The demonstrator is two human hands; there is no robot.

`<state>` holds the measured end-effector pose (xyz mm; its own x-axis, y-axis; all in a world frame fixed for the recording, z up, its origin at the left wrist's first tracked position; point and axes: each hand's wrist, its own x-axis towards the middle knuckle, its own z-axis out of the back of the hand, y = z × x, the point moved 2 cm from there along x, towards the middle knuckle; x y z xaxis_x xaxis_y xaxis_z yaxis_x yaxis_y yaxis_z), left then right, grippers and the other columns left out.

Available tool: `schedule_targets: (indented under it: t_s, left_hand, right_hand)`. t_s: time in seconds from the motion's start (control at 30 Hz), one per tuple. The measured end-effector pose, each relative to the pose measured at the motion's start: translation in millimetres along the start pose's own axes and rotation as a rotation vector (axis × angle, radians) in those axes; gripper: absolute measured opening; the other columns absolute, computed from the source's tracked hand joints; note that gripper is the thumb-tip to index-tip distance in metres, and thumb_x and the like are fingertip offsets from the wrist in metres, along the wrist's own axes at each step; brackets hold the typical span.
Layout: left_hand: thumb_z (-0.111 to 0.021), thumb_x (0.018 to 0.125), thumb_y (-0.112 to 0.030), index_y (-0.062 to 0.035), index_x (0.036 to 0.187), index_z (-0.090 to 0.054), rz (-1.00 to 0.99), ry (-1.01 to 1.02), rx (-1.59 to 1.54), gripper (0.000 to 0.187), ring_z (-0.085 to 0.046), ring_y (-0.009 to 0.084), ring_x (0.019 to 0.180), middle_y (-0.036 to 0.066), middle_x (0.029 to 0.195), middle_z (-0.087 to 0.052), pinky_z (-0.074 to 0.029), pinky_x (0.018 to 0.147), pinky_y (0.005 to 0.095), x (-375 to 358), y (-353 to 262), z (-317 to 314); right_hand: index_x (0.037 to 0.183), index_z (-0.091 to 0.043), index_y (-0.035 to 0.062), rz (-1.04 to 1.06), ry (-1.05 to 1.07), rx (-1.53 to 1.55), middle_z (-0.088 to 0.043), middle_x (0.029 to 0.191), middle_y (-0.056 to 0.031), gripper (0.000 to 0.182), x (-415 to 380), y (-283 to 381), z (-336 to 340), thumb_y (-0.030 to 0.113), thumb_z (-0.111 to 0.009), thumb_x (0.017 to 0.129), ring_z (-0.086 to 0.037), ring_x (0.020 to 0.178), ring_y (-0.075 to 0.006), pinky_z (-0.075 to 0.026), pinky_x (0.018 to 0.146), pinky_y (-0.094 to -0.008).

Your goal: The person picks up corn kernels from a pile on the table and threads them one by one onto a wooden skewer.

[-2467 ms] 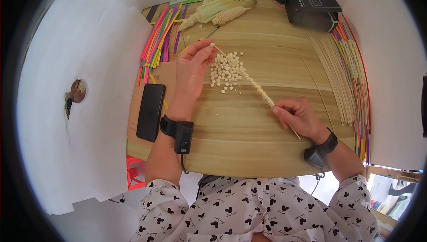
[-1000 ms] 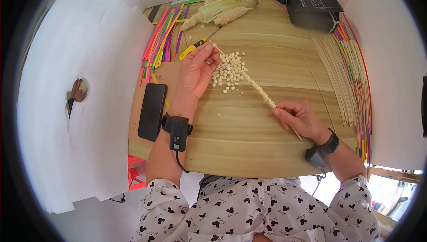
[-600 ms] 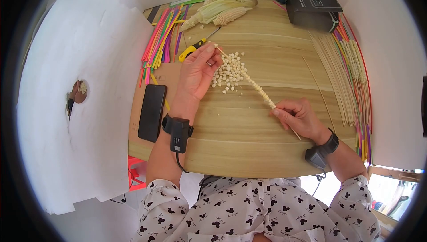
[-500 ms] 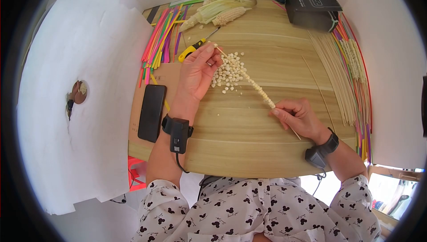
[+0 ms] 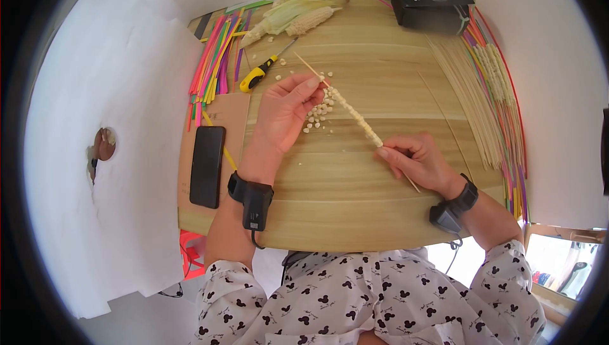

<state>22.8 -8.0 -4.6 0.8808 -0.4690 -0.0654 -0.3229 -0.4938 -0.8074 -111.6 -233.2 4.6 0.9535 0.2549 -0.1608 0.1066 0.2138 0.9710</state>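
Observation:
A thin wooden skewer (image 5: 307, 63) slants across the middle of the view, its bare tip at the upper left. Pale corn kernels (image 5: 357, 118) are threaded in a row along it. My right hand (image 5: 420, 160) grips the skewer just below the lowest kernels, and a bare end sticks out under the fingers. With thumb and fingertips, my left hand (image 5: 288, 109) pinches a kernel on the skewer at the upper end of the row. Beneath lies a pile of loose kernels (image 5: 319, 111), partly hidden by the left hand.
Left: a black phone (image 5: 207, 166), coloured strips (image 5: 216, 59) and a yellow-black screwdriver (image 5: 259, 75). At the back are a corn cob (image 5: 311, 21), husks (image 5: 282, 15) and a black box (image 5: 431, 6). Right: bare skewers (image 5: 466, 91) and several kernel-covered sticks (image 5: 498, 72).
My left hand has slid from the skewer's tip down toward the threaded row, so the bare tip now shows above the fingers. The right hand keeps its grip. The view has shifted slightly.

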Motion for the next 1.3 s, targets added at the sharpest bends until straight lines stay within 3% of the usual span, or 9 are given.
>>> schedule_targets:
  t_s: [0.4, 0.5, 0.57, 0.7, 0.9, 1.17, 1.3]
  left_hand:
    - [-0.069, 0.089, -0.008, 0.0006, 0.105, -0.068, 0.012, 0.024, 0.074, 0.018, -0.064, 0.0134, 0.086, 0.007, 0.095, -0.069, -0.051, 0.079, 0.0262, -4, 9, -11]
    - [-0.066, 0.091, -0.009, 0.0002, 0.105, -0.068, 0.022, -0.021, 0.217, 0.017, -0.062, 0.0117, 0.085, 0.008, 0.098, -0.069, -0.051, 0.081, 0.0274, -9, -3, -18]
    - [-0.068, 0.09, -0.01, 0.0, 0.103, -0.069, -0.04, -0.128, 0.439, 0.017, -0.06, 0.0089, 0.083, 0.005, 0.093, -0.069, -0.049, 0.079, 0.0247, -12, -16, -25]
    - [-0.069, 0.088, -0.01, -0.0009, 0.099, -0.069, -0.004, -0.122, 0.597, 0.014, -0.059, 0.0063, 0.081, 0.002, 0.087, -0.067, -0.047, 0.075, 0.0219, -6, -29, 7]
    - [-0.07, 0.083, -0.007, -0.003, 0.096, -0.07, -0.144, 0.092, 1.062, 0.014, -0.055, 0.0058, 0.078, -0.002, 0.083, -0.064, -0.046, 0.069, 0.0245, -7, -29, 7]
    - [-0.07, 0.08, -0.008, -0.0033, 0.092, -0.068, -0.338, 0.173, 1.51, 0.014, -0.057, 0.0223, 0.077, 0.009, 0.08, -0.059, -0.047, 0.07, 0.0311, -9, -8, -9]
    - [-0.07, 0.08, -0.008, -0.0027, 0.091, -0.068, -0.408, 0.216, 1.572, 0.012, -0.058, 0.0252, 0.08, 0.01, 0.081, -0.061, -0.047, 0.071, 0.0341, -10, -6, -13]
  right_hand:
    - [0.089, -0.064, 0.0015, 0.05, -0.004, 0.007, -0.049, 0.056, 0.004, 0.022, 0, -5, 1, 0.02, -0.058, 0.099, -0.043, 0.051, -0.0017, -0.032, 0.046, -0.0213]
    - [0.091, -0.065, 0.0007, 0.037, -0.018, 0.067, -0.05, 0.056, 0.0042, 0.023, 2, -9, 0, 0.021, -0.057, 0.099, -0.044, 0.051, -0.0014, -0.033, 0.047, -0.0205]
    - [0.092, -0.066, 0.0003, 0.029, -0.042, 0.111, -0.05, 0.056, 0.0044, 0.024, 3, -11, 0, 0.022, -0.057, 0.099, -0.044, 0.051, -0.0012, -0.033, 0.047, -0.0201]
    - [0.093, -0.066, 0.0, 0.009, -0.076, 0.113, -0.05, 0.056, 0.0049, 0.025, 4, -13, 2, 0.022, -0.057, 0.099, -0.043, 0.051, -0.0006, -0.033, 0.048, -0.0192]
    - [0.092, -0.066, 0.0003, 0.01, -0.07, 0.09, -0.05, 0.056, 0.0051, 0.025, 5, -12, 1, 0.022, -0.057, 0.099, -0.043, 0.051, -0.0004, -0.033, 0.048, -0.0191]
    - [0.092, -0.068, 0.0006, 0.02, -0.064, 0.04, -0.052, 0.056, 0.0042, 0.024, 5, -10, 3, 0.02, -0.057, 0.099, -0.046, 0.05, -0.0021, -0.034, 0.048, -0.0189]
    - [0.091, -0.065, 0.0011, 0.026, -0.059, 0.037, -0.05, 0.056, 0.0052, 0.022, 4, -8, 2, 0.021, -0.058, 0.099, -0.043, 0.051, -0.0006, -0.032, 0.047, -0.0197]
